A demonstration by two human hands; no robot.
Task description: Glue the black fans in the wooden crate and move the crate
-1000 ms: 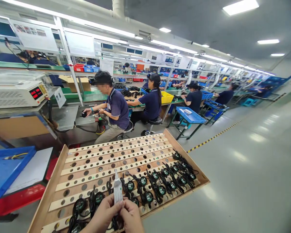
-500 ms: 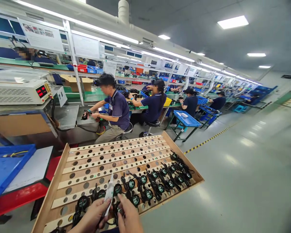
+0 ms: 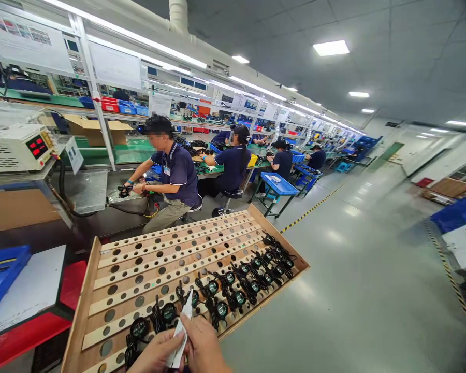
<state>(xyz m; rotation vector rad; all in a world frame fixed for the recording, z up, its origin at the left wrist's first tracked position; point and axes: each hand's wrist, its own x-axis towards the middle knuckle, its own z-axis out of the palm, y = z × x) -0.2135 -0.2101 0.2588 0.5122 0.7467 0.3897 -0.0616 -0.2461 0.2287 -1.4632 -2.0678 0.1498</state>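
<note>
A white squeeze tube with a narrow pointed nozzle [image 3: 185, 324] is held between my two hands, tilted with its tip up. My left hand [image 3: 158, 351] pinches the lower part of the tube from the left. From the right, my right hand [image 3: 205, 343] closes its fingers on the same tube. Beneath them lies a wooden rack [image 3: 78, 305] with rows of round holes. Round black parts with green inner faces, such as one part [image 3: 140, 327], sit in its near rows with coiled black cables [image 3: 157, 316]. My hands hide some of the nearest parts.
Left of the rack are a blue tray [image 3: 8, 282], a white board [image 3: 31, 285] and a red tray [image 3: 34, 336]. A co-worker [image 3: 176, 168] sits beyond the rack. A blue-topped cart [image 3: 278, 185] stands further right, near yellow-black floor tape [image 3: 310, 208].
My right hand has moved from a dark round piece beside the tube onto the tube itself. The view has turned to the right.
</note>
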